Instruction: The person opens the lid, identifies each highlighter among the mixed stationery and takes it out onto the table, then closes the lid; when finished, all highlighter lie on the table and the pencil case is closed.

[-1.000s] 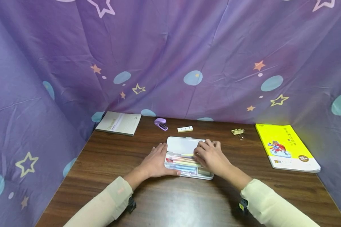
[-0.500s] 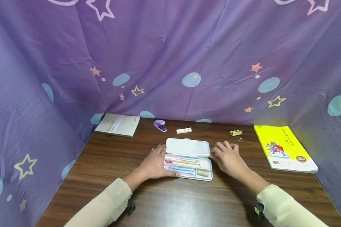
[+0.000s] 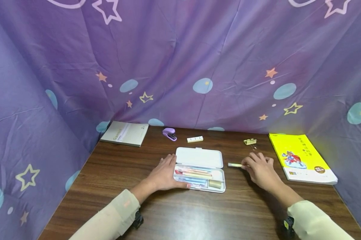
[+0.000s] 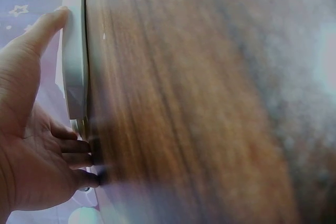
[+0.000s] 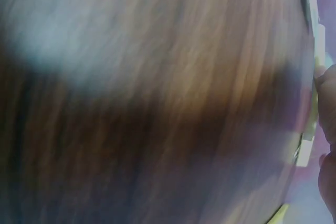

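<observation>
A white pencil case (image 3: 199,157) lies with its lid folded back on the desk. Inside are several pens and pencils (image 3: 195,174) and a khaki-coloured block (image 3: 215,183). My left hand (image 3: 165,175) rests against the case's left end, thumb (image 4: 55,19) on the front edge and fingers spread along the side. Right of the case, my right hand (image 3: 260,168) pinches a slim yellow pen (image 3: 235,165) with a pale end pointing left. Only part of that hand shows in the right wrist view, beside the yellow pen (image 5: 313,111).
Along the back are a grey notebook (image 3: 124,134), a purple stapler (image 3: 169,134), a small white strip-like block (image 3: 195,139) and a gold binder clip (image 3: 250,142). A yellow book (image 3: 302,158) lies at the right. Purple cloth (image 3: 168,66) hangs behind the desk (image 3: 195,213).
My right hand has moved from over the pencil case out to the right, carrying the yellow pen. The left hand stays at the case's left end.
</observation>
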Available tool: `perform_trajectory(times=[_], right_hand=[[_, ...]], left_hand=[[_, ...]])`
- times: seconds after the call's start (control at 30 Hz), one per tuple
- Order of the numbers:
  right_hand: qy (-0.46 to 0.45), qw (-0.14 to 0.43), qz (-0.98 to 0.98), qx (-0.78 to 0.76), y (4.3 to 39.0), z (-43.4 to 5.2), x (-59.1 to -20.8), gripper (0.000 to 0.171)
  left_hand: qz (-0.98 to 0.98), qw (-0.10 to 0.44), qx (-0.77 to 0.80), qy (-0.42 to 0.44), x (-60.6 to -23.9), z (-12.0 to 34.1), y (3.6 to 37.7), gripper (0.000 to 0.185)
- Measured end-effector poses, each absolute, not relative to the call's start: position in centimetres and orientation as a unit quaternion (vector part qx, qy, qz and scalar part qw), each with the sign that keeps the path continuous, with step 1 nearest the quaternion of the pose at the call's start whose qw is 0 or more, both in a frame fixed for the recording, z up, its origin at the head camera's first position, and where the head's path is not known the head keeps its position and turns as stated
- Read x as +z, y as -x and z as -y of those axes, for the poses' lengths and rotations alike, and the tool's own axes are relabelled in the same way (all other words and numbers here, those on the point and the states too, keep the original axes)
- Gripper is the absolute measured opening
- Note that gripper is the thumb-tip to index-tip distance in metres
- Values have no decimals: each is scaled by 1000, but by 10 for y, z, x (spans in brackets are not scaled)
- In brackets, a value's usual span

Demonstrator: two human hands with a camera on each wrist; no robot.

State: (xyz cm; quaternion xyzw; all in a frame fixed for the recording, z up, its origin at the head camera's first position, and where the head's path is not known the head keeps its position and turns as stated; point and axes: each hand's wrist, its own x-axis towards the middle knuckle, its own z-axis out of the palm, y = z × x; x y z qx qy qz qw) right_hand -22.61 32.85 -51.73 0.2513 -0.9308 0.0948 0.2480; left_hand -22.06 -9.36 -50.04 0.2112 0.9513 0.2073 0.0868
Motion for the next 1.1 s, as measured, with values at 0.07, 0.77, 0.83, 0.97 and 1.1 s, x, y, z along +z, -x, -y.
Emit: perform_trajectory(times=[0.07, 0.77, 0.83, 0.97, 1.1], right_hand=[[-247, 247, 932, 93, 225, -334, -519, 21], [-241, 237, 936, 94, 224, -343, -529, 21], [-240, 236, 937, 94, 224, -343, -529, 21], [-239, 235, 938, 93, 223, -344, -529, 20], [-242, 231, 938, 93, 223, -341, -527, 20]], left_hand=[[-951, 87, 209, -211, -500, 94, 221, 145], [-953, 91, 198, -212, -499, 93, 222, 144], [-952, 92, 199, -212, -499, 93, 222, 144], [-952, 93, 200, -211, -499, 93, 221, 144], [-952, 94, 199, -210, -499, 93, 221, 144]])
